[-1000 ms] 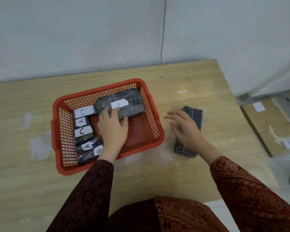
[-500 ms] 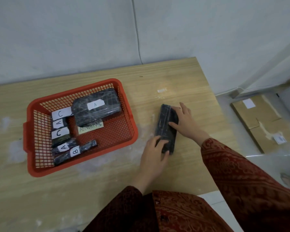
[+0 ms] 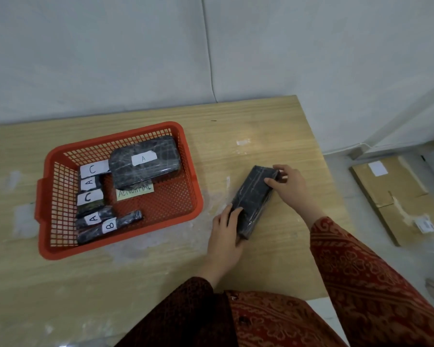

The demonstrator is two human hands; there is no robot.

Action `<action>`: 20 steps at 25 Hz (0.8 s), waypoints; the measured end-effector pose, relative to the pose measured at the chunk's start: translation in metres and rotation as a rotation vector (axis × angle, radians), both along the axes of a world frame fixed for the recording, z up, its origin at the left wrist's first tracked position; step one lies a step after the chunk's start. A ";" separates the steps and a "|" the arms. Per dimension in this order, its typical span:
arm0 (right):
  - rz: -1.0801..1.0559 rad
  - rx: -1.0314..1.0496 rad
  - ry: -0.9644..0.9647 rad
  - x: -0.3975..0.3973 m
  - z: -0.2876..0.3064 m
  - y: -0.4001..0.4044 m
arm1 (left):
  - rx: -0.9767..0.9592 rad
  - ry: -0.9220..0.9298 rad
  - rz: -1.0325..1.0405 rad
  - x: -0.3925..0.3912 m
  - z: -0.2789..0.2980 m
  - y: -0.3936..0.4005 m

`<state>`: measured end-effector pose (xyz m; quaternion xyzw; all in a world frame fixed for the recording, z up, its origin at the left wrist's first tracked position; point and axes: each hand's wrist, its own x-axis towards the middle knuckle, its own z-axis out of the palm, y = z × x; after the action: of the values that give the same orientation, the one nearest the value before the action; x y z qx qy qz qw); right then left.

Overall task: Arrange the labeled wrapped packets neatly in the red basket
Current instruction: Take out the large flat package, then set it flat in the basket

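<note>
Right of the red basket (image 3: 115,249), on the bare desk (image 3: 261,121), both hands close on a dark wrapped packet (image 3: 254,196).

Left hand (image 3: 226,234) clasps its near end and right hand (image 3: 292,186) its far end, fingers curled round the film. It looks stiff and block-like, the wrap probably slick, so the short ends suit the grip. Inside the basket, free floor lies beside the "ABNORMAL" slip (image 3: 135,192), below the large "A" packet (image 3: 144,162); the basket's right rim must be cleared.

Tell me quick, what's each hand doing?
Left hand: gripping the near end of the dark packet.
Right hand: gripping its far end.
</note>
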<state>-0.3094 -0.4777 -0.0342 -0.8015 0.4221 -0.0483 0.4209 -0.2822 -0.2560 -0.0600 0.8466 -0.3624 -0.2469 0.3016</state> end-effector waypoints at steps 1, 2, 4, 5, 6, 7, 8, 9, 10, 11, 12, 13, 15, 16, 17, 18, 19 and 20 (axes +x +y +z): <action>-0.032 -0.011 -0.017 -0.002 0.006 -0.001 | -0.081 0.135 0.015 0.004 0.010 0.000; -0.075 -0.013 -0.056 -0.003 0.014 -0.002 | -0.179 0.293 0.047 0.006 0.025 0.000; -0.166 0.039 -0.194 -0.002 0.032 -0.001 | -0.385 0.515 0.169 0.011 0.058 0.003; -0.189 0.090 -0.270 0.000 0.042 0.003 | -0.490 0.558 0.254 0.015 0.072 0.005; -0.186 0.136 -0.330 0.002 0.052 0.008 | -0.577 0.579 0.330 0.021 0.085 0.008; -0.156 0.159 -0.366 0.006 0.062 0.015 | -0.630 0.576 0.397 0.029 0.096 0.012; -0.108 0.176 -0.384 0.011 0.070 0.023 | -0.649 0.558 0.457 0.039 0.105 0.017; -0.056 0.191 -0.388 0.016 0.076 0.032 | -0.654 0.533 0.504 0.049 0.113 0.022; -0.009 0.205 -0.387 0.022 0.079 0.041 | -0.652 0.501 0.544 0.060 0.118 0.029; 0.040 0.211 -0.386 0.026 0.080 0.050 | -0.651 0.464 0.577 0.070 0.122 0.035; 0.089 0.222 -0.386 0.029 0.081 0.058 | -0.655 0.427 0.607 0.080 0.125 0.042; 0.148 0.245 -0.381 0.032 0.079 0.065 | -0.656 0.395 0.643 0.089 0.127 0.049; 0.275 0.306 -0.359 0.034 0.077 0.078 | -0.643 0.337 0.710 0.106 0.128 0.060; 0.341 0.328 -0.333 0.035 0.078 0.084 | -0.629 0.313 0.737 0.113 0.128 0.065; 0.400 0.337 -0.312 0.037 0.078 0.090 | -0.620 0.296 0.764 0.119 0.129 0.070; 0.432 0.336 -0.300 0.040 0.078 0.095 | -0.633 0.303 0.798 0.124 0.128 0.076; 0.431 0.338 -0.304 0.044 0.078 0.100 | -0.659 0.353 0.828 0.126 0.128 0.081; 0.396 0.358 -0.322 0.049 0.079 0.107 | -0.667 0.431 0.835 0.127 0.128 0.084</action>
<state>-0.2609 -0.3709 0.0448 -0.7632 0.1876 -0.0168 0.6181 -0.1557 -0.1715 0.0679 0.7075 0.0142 -0.1463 0.6913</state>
